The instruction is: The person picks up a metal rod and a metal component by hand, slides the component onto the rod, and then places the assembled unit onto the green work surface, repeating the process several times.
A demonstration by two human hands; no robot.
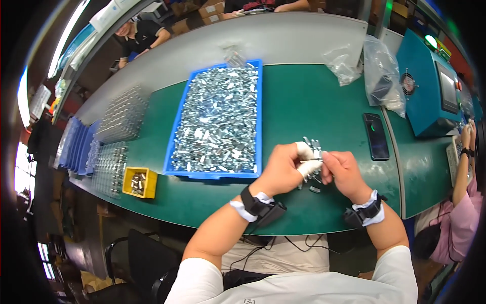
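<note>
My left hand [280, 171] wears white coverings on its thumb and a finger. They close around a small shiny metal part [318, 160]. From the other side my right hand [346, 175] brings its thumb and bent fingertips together at that same spot, touching or almost touching the left fingers. What the right fingertips pinch is too small to make out. Beneath and around both hands lies a loose heap of small silvery metal pieces [314, 189] on the green tabletop [298, 109]. The hands partly cover this heap.
A blue tray [259, 111] full of metal pieces stands left of my hands. Farther left are a yellow box [151, 185] and clear racks [121, 114]. A phone [375, 137], plastic bags [383, 76] and a teal machine [422, 83] stand right. Other people sit nearby.
</note>
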